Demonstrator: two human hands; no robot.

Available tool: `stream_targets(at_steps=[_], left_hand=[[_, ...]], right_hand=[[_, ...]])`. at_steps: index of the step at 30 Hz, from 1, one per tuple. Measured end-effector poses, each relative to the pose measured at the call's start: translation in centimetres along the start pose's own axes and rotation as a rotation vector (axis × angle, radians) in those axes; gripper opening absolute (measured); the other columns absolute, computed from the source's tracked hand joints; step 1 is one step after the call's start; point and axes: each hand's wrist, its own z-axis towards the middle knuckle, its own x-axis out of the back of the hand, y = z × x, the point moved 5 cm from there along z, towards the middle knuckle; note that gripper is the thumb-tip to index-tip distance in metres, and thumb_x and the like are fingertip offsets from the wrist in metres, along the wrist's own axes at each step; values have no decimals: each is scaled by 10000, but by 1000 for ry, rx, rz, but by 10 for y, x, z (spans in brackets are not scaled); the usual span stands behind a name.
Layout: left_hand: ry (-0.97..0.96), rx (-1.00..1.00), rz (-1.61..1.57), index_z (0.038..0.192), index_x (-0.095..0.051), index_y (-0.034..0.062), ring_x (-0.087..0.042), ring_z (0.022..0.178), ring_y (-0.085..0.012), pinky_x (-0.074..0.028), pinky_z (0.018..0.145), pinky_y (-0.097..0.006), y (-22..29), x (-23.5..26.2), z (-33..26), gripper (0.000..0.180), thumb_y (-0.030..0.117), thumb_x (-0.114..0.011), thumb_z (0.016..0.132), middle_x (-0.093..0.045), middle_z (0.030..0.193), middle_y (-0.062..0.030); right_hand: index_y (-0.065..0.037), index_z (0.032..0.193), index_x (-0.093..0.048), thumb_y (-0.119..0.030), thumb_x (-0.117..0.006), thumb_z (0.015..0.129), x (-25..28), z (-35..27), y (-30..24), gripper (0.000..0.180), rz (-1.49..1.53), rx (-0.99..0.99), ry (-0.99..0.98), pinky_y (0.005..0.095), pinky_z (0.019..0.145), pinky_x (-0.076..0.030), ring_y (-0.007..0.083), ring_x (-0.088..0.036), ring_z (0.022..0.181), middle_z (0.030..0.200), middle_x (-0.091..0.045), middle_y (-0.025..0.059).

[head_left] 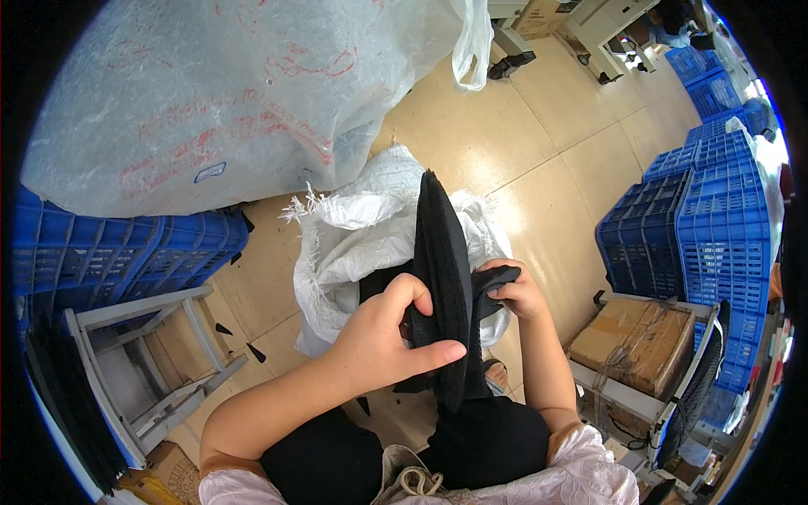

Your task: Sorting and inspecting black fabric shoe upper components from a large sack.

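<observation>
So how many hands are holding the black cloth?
2. The left hand grips the black cloth from the front, and the right hand pinches its right edge.

Left forearm: yours enters from the lower left and angles up toward the black fabric strip [443, 278].
Left hand [383, 337]: closed around the strip's left side at its middle, thumb stretched flat across the front, fingers curled over the top edge.
Right forearm: yours rises steeply from the lower right, just right of the strip.
Right hand [515, 290]: higher than your left, knuckles up, fingertips pinching a fold at the strip's right edge.
Spacing: your hands sit on either side of the strip, close together.
</observation>
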Motion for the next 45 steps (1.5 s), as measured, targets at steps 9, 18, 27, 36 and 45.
stream_targets(at_steps=[9, 18, 27, 36, 45], left_hand=[[43, 1, 177, 951, -411, 22, -532, 693, -196, -446, 634, -309, 3, 12, 2, 536, 342, -758, 699, -520, 812, -120], [2, 71, -197, 1248, -284, 12, -499, 1011, -201, -393, 885, -318, -15, 12, 6, 586, 38, -611, 763, -491, 1092, -165], [54, -63, -137, 1434, -70, 58, -458, 1154, -231, -351, 976, -337, -1, 17, 6, 856, -72, -557, 743, -434, 1259, -188], [158, -88, -354, 1451, -64, 62, -261, 1319, -234, -213, 1074, -335, -1, 29, 12, 862, -98, -505, 727, -208, 1453, -154], [239, -40, -324, 1456, -19, 95, -313, 1292, -252, -252, 1055, -339, -16, 43, 12, 893, -97, -507, 734, -245, 1432, -174]], right_hand=[[46, 967, -618, 69, -576, 520, -3, 0, -9, 449, -137, -22, 51, 296, 780, -493, 196, -624, 825, 934, -653, 108], [25, 958, -641, 62, -584, 539, 0, -6, -23, 424, -178, 106, 22, 285, 817, -469, 181, -604, 887, 968, -648, 101], [1, 1209, -515, -28, -578, 614, -9, -7, -25, 599, -7, 202, -14, 289, 894, -427, 186, -564, 1001, 1120, -585, 113], [2, 1150, -511, -77, -559, 748, 12, 4, -11, 412, 283, 183, 218, 307, 831, -480, 193, -597, 918, 1035, -604, 107], [-34, 1065, -560, -140, -533, 827, 66, -13, -51, 262, 501, 297, 462, 362, 846, -484, 232, -610, 902, 1010, -627, 107]])
